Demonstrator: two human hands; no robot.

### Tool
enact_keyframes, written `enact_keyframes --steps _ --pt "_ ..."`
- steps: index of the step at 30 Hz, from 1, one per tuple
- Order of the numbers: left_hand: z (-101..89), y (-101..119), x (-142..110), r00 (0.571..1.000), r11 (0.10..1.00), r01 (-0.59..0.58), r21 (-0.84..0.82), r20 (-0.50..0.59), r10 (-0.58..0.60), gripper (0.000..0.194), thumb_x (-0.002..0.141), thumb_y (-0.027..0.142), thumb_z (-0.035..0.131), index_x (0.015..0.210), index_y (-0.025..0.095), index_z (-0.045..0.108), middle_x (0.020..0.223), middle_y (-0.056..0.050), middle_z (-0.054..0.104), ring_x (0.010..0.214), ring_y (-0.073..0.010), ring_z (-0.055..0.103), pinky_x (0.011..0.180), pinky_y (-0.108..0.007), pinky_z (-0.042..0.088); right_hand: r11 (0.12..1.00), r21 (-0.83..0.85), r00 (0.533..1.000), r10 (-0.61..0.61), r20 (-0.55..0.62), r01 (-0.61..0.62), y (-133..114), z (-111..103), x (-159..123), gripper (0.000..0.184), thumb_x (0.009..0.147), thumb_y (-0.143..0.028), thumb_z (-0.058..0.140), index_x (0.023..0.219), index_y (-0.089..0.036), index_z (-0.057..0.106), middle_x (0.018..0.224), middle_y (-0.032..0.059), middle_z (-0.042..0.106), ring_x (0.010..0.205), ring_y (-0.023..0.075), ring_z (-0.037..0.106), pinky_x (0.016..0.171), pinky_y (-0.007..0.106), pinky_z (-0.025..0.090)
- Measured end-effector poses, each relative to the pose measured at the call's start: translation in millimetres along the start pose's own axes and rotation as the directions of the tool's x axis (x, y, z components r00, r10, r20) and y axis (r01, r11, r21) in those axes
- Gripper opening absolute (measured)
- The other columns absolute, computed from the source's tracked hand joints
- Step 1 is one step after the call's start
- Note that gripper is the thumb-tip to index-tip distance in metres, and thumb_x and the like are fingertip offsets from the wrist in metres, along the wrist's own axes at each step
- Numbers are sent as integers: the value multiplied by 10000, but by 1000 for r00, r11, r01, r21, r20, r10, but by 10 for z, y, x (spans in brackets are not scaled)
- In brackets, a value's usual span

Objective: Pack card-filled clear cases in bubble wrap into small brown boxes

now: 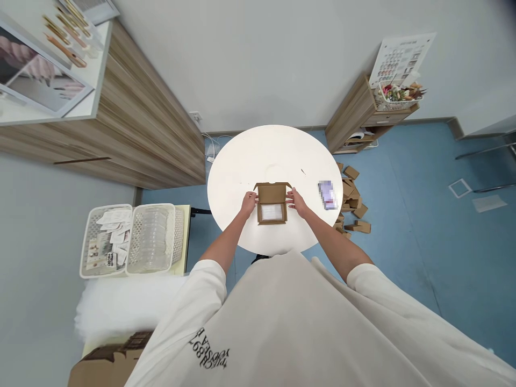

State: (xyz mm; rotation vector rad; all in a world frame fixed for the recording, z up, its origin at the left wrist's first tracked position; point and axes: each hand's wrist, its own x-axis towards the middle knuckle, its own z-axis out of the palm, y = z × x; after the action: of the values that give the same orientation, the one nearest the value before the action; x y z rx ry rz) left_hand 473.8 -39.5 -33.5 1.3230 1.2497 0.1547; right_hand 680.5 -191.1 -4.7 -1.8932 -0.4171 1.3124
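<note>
While the box (272, 203) stands open on the table (250, 150), left hand (249, 203) and right hand (297, 203) are at its lid's (271, 192) sides; whether fingers (289, 201) clamp it, one cannot tell. Rightward lies a purple thing (328, 194), then floor cartons (352, 200); leftward stand baskets (129, 242).

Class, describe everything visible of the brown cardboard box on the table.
The brown cardboard box sits open on the rounded white table, nearer the wearer's side. Its rectangular tray lies flat; the hinged lid stands raised at the far edge, flaps angling outward. A whitish item, too small to identify, lies inside. The left hand and right hand flank it, fingers seemingly touching the lid's sides.
</note>
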Motion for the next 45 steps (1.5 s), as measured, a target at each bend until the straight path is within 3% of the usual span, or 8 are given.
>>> enact_keyframes --steps 5,9,13,16,24,29,36,45 --pt "-167 124 -104 994 1000 -20 -10 108 21 683 981 705 195 1335 253 565 1303 -120 662 1068 -225 680 817 -325 522 983 -178 996 -28 90 44 -96 -71 -103 850 947 -751 9 1575 -285 342 1453 88 568 1067 222 660 830 327 542" --pt "-240 143 -167 987 997 -22 -68 159 33 715 948 766 238 1189 236 653 1284 -125 667 1115 -262 661 838 -347 531 985 -161 992 -47 120 66 -107 -80 -193 786 959 -767 165 1479 -286 506 1409 84 593 1092 244 643 872 346 545" --pt "-238 13 -261 979 995 -97 2 179 95 438 931 625 505 1056 240 671 1247 -87 669 1141 -248 633 881 -332 530 988 -81 985 -118 125 129 26 -1 -262 639 991 -686 303 1278 -238 657 1339 75 624 1126 229 615 914 340 541" --pt "-200 -162 -369 973 979 -164 123 183 140 293 876 444 650 1091 244 651 1293 -78 642 1172 -244 619 919 -328 521 962 -210 983 -158 89 174 204 87 -332 459 970 -583 463 1213 -256 675 1292 49 648 1138 219 600 967 348 511" --pt "-80 -636 -683 934 834 -354 423 116 338 290 911 253 547 1197 239 597 1320 -90 579 1295 -240 528 1095 -385 425 818 -527 971 -225 77 231 631 242 -664 450 946 -387 524 1382 -286 566 1515 70 467 1358 239 469 1091 413 425" --pt "-43 -830 -777 932 805 -362 470 174 318 444 896 240 550 1339 232 519 1405 -107 546 1321 -262 511 1111 -417 403 736 -630 968 -214 130 248 788 308 -740 501 946 -379 544 1434 -268 512 1574 79 405 1442 257 378 1150 442 352" --pt "38 -833 -815 936 716 -352 603 224 271 762 761 157 629 1478 254 389 1501 -120 489 1409 -324 424 1165 -496 314 656 -708 965 -205 164 260 786 373 -692 589 898 -330 594 1472 -287 465 1529 64 468 1381 276 438 1129 446 343" --pt "-7 -689 -768 898 703 -406 584 113 424 678 831 214 606 1473 235 390 1312 -125 594 1235 -317 552 1067 -489 395 616 -708 921 -369 127 345 707 304 -608 668 856 -277 607 1494 -260 410 1407 104 515 1286 257 493 1116 441 340"
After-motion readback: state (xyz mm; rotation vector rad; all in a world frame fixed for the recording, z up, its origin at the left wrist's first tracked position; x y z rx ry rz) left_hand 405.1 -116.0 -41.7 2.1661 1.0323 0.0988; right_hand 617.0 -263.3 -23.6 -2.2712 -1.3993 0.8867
